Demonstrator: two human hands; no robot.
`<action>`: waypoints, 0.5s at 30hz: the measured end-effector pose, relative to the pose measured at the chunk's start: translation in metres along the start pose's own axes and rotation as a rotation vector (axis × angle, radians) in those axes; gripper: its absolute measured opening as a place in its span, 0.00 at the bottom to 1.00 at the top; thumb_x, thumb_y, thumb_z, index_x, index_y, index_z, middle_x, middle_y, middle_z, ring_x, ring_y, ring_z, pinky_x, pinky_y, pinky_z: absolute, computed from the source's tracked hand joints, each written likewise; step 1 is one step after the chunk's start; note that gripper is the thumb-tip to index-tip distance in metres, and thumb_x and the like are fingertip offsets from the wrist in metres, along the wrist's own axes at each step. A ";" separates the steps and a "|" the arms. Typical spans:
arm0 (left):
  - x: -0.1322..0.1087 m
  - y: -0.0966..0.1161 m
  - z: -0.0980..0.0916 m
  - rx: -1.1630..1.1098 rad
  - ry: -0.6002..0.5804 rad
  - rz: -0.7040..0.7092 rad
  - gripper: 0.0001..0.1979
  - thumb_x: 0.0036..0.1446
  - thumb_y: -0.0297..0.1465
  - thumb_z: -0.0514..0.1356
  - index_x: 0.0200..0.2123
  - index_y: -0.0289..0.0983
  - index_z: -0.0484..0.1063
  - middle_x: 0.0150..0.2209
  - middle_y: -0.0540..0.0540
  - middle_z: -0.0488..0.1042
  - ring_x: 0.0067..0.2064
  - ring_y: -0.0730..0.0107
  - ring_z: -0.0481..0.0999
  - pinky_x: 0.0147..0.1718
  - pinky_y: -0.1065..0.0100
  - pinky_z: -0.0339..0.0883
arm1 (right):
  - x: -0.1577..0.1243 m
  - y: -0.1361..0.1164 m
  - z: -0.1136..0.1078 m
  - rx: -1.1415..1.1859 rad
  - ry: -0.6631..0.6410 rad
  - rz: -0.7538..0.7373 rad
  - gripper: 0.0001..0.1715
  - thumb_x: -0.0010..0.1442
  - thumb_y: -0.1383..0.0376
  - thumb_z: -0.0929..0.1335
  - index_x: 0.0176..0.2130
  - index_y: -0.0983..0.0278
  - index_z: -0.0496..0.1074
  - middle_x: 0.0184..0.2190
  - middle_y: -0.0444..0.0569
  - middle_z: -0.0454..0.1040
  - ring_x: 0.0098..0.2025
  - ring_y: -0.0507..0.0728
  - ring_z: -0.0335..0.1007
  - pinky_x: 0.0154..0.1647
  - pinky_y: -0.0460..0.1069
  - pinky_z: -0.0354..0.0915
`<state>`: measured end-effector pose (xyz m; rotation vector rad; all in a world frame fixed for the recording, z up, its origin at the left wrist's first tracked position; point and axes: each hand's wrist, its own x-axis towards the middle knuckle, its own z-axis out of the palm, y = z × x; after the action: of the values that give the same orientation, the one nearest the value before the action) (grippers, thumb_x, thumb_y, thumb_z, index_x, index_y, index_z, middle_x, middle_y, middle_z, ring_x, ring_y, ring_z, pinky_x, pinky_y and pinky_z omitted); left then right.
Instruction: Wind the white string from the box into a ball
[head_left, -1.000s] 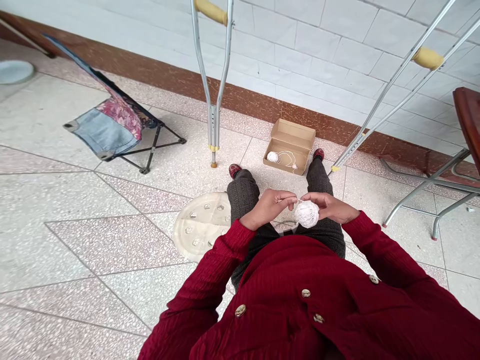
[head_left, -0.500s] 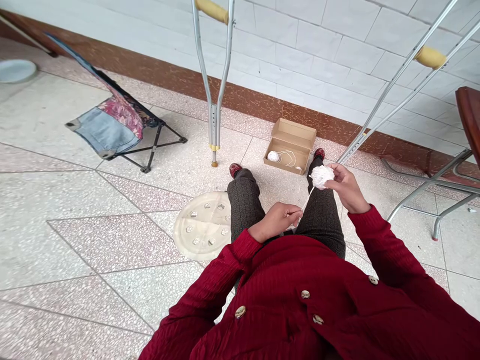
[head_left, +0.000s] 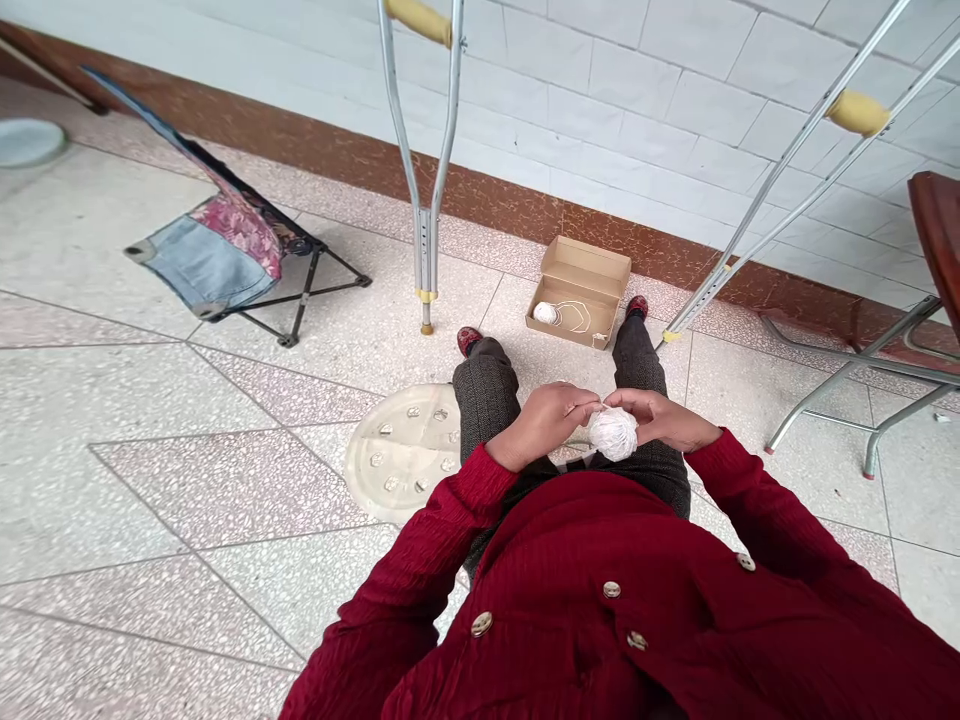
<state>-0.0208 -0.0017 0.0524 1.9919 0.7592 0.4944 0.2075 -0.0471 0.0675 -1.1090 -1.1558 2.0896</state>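
Observation:
A ball of white yarn (head_left: 614, 434) is held above my lap by my right hand (head_left: 666, 420), whose thumb and fingers close on its right side and top. My left hand (head_left: 551, 418) is just left of the ball, its thumb and forefinger pinched together on the yarn strand, which barely shows between the fingertips. The two hands nearly meet over the ball. On the floor beyond my knees, an open cardboard box (head_left: 568, 331) contains another white ball (head_left: 546, 314) and a loop of loose yarn (head_left: 576, 316).
One crutch (head_left: 425, 240) stands upright left of the box; a second crutch (head_left: 780, 170) leans at the right. A folding chair (head_left: 210, 260) is at the left. A round cream stool top (head_left: 401, 455) sits beside my left leg. Metal chair legs (head_left: 870, 410) stand at the right.
My right hand has brought the yarn ball down and left, close to my left hand. The strand stretched between the hands has shortened. My left hand has risen slightly.

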 end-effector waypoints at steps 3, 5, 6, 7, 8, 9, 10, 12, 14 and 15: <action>0.003 -0.004 0.001 -0.122 0.037 -0.070 0.21 0.68 0.39 0.52 0.25 0.35 0.70 0.25 0.50 0.70 0.31 0.71 0.68 0.35 0.71 0.59 | -0.005 -0.011 0.005 0.071 0.068 -0.088 0.36 0.43 0.66 0.80 0.51 0.60 0.71 0.41 0.45 0.76 0.40 0.54 0.71 0.41 0.47 0.65; 0.003 -0.005 0.001 -0.189 0.061 -0.100 0.20 0.67 0.38 0.52 0.25 0.35 0.70 0.25 0.50 0.70 0.31 0.71 0.69 0.35 0.71 0.60 | -0.008 -0.017 0.009 0.119 0.086 -0.128 0.43 0.43 0.66 0.80 0.57 0.57 0.69 0.43 0.46 0.77 0.41 0.55 0.72 0.41 0.48 0.67; 0.003 -0.006 0.001 -0.215 0.072 -0.110 0.20 0.67 0.38 0.52 0.25 0.35 0.70 0.26 0.50 0.71 0.32 0.71 0.69 0.36 0.71 0.60 | -0.010 -0.020 0.010 0.134 0.096 -0.147 0.45 0.43 0.65 0.80 0.59 0.56 0.68 0.44 0.47 0.77 0.43 0.56 0.73 0.43 0.48 0.68; 0.004 -0.007 0.002 -0.232 0.078 -0.118 0.20 0.67 0.39 0.52 0.25 0.35 0.71 0.26 0.50 0.71 0.32 0.71 0.69 0.37 0.71 0.60 | -0.011 -0.024 0.011 0.142 0.113 -0.168 0.45 0.43 0.65 0.80 0.59 0.57 0.69 0.46 0.48 0.77 0.44 0.57 0.73 0.44 0.49 0.68; 0.004 -0.007 0.004 -0.241 0.077 -0.123 0.20 0.67 0.39 0.52 0.25 0.35 0.71 0.27 0.50 0.72 0.32 0.71 0.69 0.37 0.71 0.61 | -0.012 -0.027 0.010 0.141 0.141 -0.193 0.43 0.43 0.64 0.80 0.58 0.57 0.71 0.48 0.49 0.76 0.46 0.57 0.73 0.44 0.49 0.69; 0.005 -0.007 0.006 -0.238 0.069 -0.126 0.21 0.66 0.39 0.52 0.25 0.35 0.71 0.26 0.50 0.71 0.32 0.71 0.69 0.37 0.71 0.60 | -0.013 -0.031 0.009 0.135 0.183 -0.222 0.40 0.43 0.63 0.80 0.56 0.57 0.72 0.49 0.50 0.76 0.46 0.58 0.73 0.43 0.50 0.70; 0.005 -0.007 0.009 -0.227 0.056 -0.127 0.21 0.66 0.39 0.52 0.25 0.35 0.71 0.26 0.50 0.71 0.31 0.72 0.68 0.37 0.71 0.60 | -0.012 -0.035 0.006 0.122 0.237 -0.250 0.38 0.44 0.61 0.79 0.54 0.57 0.73 0.50 0.50 0.76 0.45 0.59 0.73 0.41 0.51 0.71; 0.007 -0.004 0.016 -0.201 0.013 -0.123 0.21 0.66 0.39 0.52 0.24 0.35 0.71 0.24 0.51 0.70 0.30 0.73 0.67 0.35 0.72 0.59 | -0.007 -0.042 -0.004 0.050 0.392 -0.306 0.33 0.47 0.60 0.78 0.52 0.57 0.74 0.49 0.49 0.76 0.41 0.58 0.73 0.35 0.51 0.72; 0.008 0.001 0.020 -0.195 -0.052 -0.114 0.21 0.66 0.39 0.53 0.24 0.35 0.71 0.23 0.51 0.69 0.29 0.74 0.66 0.34 0.72 0.58 | 0.003 -0.046 -0.017 -0.108 0.598 -0.380 0.28 0.48 0.60 0.77 0.49 0.58 0.73 0.44 0.48 0.76 0.37 0.56 0.71 0.32 0.50 0.70; 0.008 0.005 0.021 -0.196 -0.083 -0.109 0.21 0.66 0.38 0.53 0.24 0.35 0.71 0.23 0.51 0.69 0.28 0.74 0.66 0.33 0.72 0.57 | 0.009 -0.045 -0.024 -0.208 0.697 -0.415 0.27 0.47 0.60 0.77 0.47 0.59 0.72 0.41 0.47 0.76 0.36 0.55 0.70 0.32 0.49 0.70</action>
<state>-0.0003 -0.0114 0.0463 1.7680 0.7346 0.4028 0.2247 -0.0062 0.0949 -1.3917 -1.1255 1.1432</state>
